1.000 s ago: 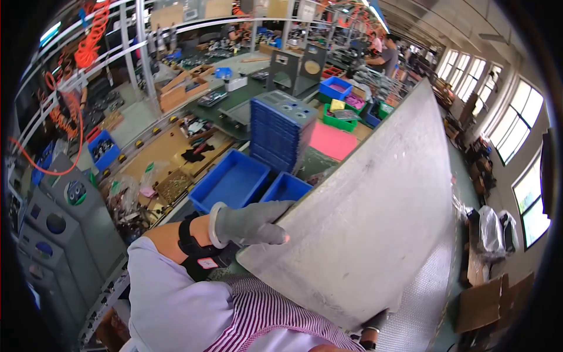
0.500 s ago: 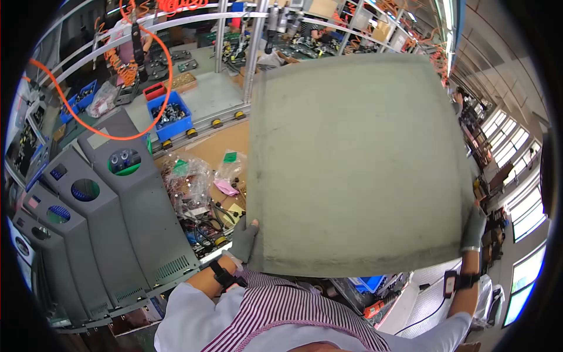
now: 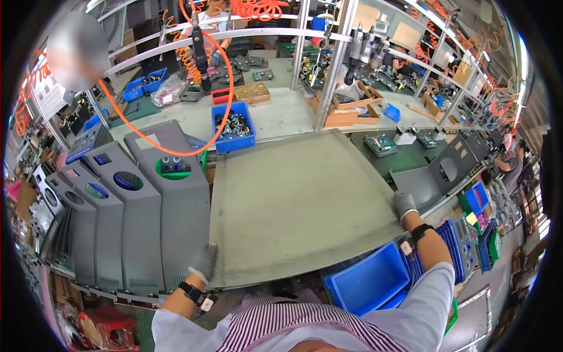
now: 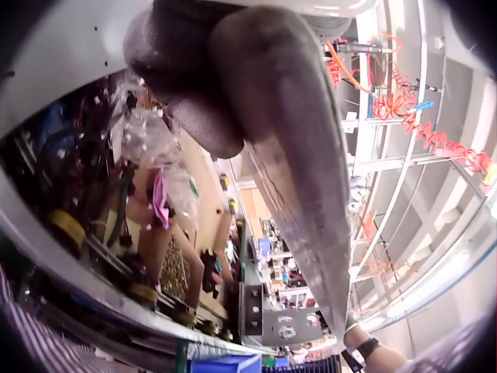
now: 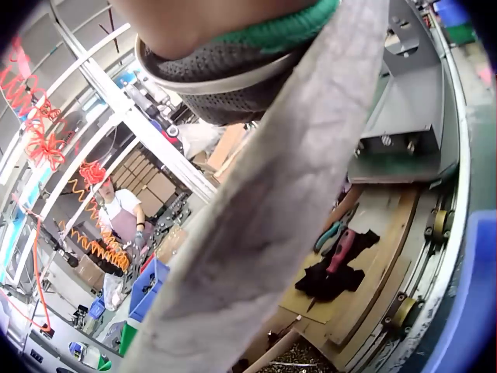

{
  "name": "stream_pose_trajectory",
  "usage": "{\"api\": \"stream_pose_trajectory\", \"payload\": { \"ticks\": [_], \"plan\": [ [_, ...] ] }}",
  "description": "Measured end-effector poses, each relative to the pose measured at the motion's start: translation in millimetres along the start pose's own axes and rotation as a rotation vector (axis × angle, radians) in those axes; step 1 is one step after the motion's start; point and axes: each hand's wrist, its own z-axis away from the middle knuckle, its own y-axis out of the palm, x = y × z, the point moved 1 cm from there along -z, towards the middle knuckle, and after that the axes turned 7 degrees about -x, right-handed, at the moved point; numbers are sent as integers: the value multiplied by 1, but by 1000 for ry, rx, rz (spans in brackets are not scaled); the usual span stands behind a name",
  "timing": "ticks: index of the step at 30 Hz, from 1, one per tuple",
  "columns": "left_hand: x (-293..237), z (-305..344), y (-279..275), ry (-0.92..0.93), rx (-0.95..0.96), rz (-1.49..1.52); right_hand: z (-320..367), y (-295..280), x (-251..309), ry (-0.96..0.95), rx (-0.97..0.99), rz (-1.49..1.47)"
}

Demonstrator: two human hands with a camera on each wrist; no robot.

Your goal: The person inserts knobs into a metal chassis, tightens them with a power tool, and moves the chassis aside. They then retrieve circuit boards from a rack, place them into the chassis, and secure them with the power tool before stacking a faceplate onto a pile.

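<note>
A large flat grey-green board (image 3: 305,205) spans the middle of the head view, held above the bench. My gloved left hand (image 3: 203,261) grips its near left corner, and my gloved right hand (image 3: 404,205) grips its right edge. In the left wrist view the left hand's fingers (image 4: 272,85) curl over the board's edge (image 4: 287,194). The right wrist view shows the board's edge (image 5: 264,202) running below the gloved right hand (image 5: 225,81), whose fingertips are hidden.
Grey metal housings (image 3: 141,223) with round holes stand in a row at the left. A blue bin (image 3: 372,278) lies near the front right, and a blue bin of parts (image 3: 234,126) sits behind the board. An orange air hose (image 3: 176,152) loops above the housings.
The board has swung leftward and down from an upright tilt at the right to lie flatter over the bench. The view has turned left, and both hands keep hold of the board.
</note>
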Motion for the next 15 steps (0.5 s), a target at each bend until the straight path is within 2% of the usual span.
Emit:
{"api": "stream_pose_trajectory", "payload": {
  "ticks": [1,3,6,7,9,12,15],
  "plan": [
    [-10,-1,0,-33,-19,-48,-3,-2,22,63,48,-99],
    [-35,1,-1,-96,-52,-153,-16,23,29,181,97,-241],
    [-16,-4,13,-147,-118,-107,-27,55,35,439,109,-397],
    [-3,-7,17,-116,-110,-129,-32,70,27,304,91,-359],
    [20,-12,23,-52,-77,-176,-35,69,18,394,99,-432],
    [-22,-7,46,-65,-111,-6,-47,62,11,461,144,-495],
    [11,-53,48,-39,-6,-200,-56,71,-4,421,185,-429]
  ]
}}
